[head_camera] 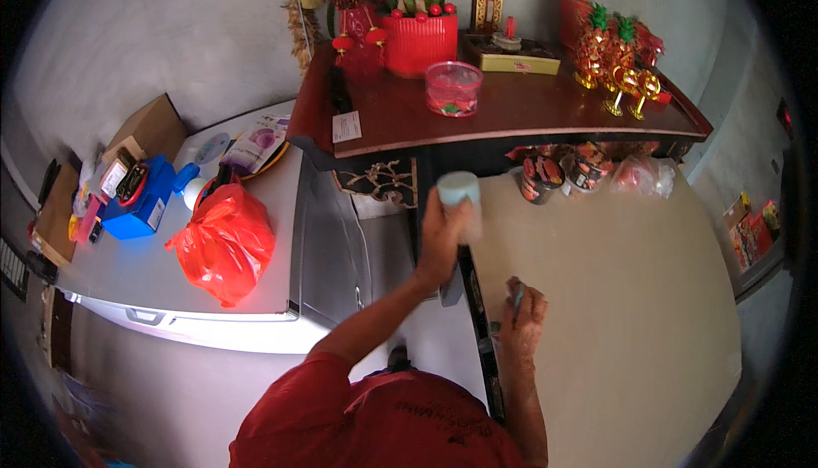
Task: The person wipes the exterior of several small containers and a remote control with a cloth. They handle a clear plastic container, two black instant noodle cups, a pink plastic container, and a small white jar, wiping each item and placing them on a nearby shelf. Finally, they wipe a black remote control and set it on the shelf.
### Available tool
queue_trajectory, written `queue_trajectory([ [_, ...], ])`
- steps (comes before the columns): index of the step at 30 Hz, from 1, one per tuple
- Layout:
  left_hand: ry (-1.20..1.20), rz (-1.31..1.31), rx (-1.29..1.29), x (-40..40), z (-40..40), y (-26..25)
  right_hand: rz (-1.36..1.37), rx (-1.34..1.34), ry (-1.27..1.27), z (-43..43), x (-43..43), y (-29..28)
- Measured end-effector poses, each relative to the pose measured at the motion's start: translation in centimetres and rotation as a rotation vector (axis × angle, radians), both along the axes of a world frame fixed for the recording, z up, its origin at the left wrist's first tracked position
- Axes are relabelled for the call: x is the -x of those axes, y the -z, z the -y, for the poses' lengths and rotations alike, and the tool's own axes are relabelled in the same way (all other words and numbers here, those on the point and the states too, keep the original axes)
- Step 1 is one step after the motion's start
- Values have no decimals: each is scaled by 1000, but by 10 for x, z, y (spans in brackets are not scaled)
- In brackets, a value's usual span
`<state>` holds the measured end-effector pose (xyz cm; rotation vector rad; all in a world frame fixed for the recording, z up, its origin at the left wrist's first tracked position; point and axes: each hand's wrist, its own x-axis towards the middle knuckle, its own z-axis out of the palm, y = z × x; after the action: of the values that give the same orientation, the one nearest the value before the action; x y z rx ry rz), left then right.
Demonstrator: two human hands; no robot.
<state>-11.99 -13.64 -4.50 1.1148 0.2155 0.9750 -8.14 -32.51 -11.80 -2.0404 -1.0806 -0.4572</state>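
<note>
My left hand (439, 241) grips a pale cylindrical container (459, 190) with a light green-blue top, and motion blurs its lower part. It is raised in front of the dark red wooden altar table (396, 129). Over the left edge of the beige tabletop (613, 289), my right hand (525, 322) is closed around a small crumpled item (515, 288), dark and greenish, perhaps a cloth. The fingers hide most of that item. A clear round tub with a pink rim (454, 89) stands on the altar table beyond my left hand.
A red plastic bag (227, 244) and a blue box (137, 202) sit on the grey chest freezer (255, 289) to the left. Several cups (542, 179) and a plastic bag (642, 177) line the beige table's far edge. Red pots (420, 43) and gold pineapple ornaments (594, 49) stand on the altar table.
</note>
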Motion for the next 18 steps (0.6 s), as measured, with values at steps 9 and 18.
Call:
queue_trajectory([
  [9,-366,-152,-325,-53,-181,-41,43,100,265,2,-24,25],
  [18,-477,-299,-420,-119,-283,-9,21,190,273,-3,-24,15],
])
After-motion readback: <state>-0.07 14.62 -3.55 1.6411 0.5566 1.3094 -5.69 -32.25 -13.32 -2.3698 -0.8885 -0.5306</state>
